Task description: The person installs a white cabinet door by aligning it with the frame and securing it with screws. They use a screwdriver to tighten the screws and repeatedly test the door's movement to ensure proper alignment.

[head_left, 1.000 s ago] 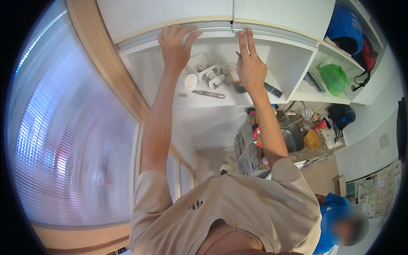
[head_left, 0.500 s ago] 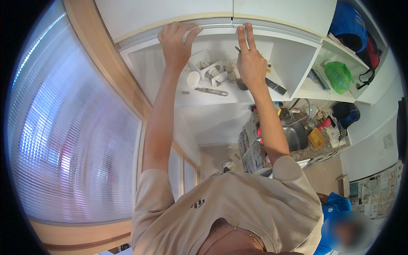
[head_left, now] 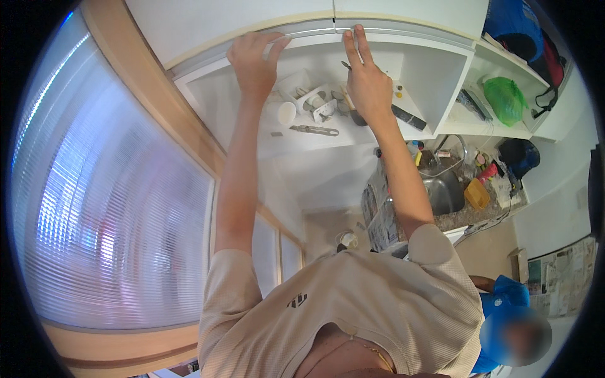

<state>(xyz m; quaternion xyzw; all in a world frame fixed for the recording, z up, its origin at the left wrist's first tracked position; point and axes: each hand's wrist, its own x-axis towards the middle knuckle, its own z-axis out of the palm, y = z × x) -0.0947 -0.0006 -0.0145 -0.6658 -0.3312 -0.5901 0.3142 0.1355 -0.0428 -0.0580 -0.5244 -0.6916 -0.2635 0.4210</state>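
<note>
Both my arms reach up to the silvery edge strip [head_left: 309, 29] along the bottom of the white cabinet doors [head_left: 239, 12]. At the strip's left part, my left hand [head_left: 254, 60] rests with its fingertips against it, the thumb held apart. Two straight fingers of my right hand [head_left: 368, 85] touch the strip near the gap between the doors. Its other fingers are curled, and the tip of a thin dark pen-like tool [head_left: 346, 65] pokes out beside them. Below, on the white shelf [head_left: 280, 143], lie a grey utility knife [head_left: 314, 130], a white cup [head_left: 286, 113] and white fittings [head_left: 318, 104].
A ribbed glass panel [head_left: 120, 208] in a wooden frame stands at left. To the right are a black box-like bar [head_left: 408, 117], a green plastic bag [head_left: 504, 101] and a cluttered sink [head_left: 444, 192]. Another person in a blue shirt [head_left: 504, 296] is at lower right.
The view has shifted slightly. Both hands stay at the strip with almost the same finger positions; the utility knife and cup have not moved on the shelf.
</note>
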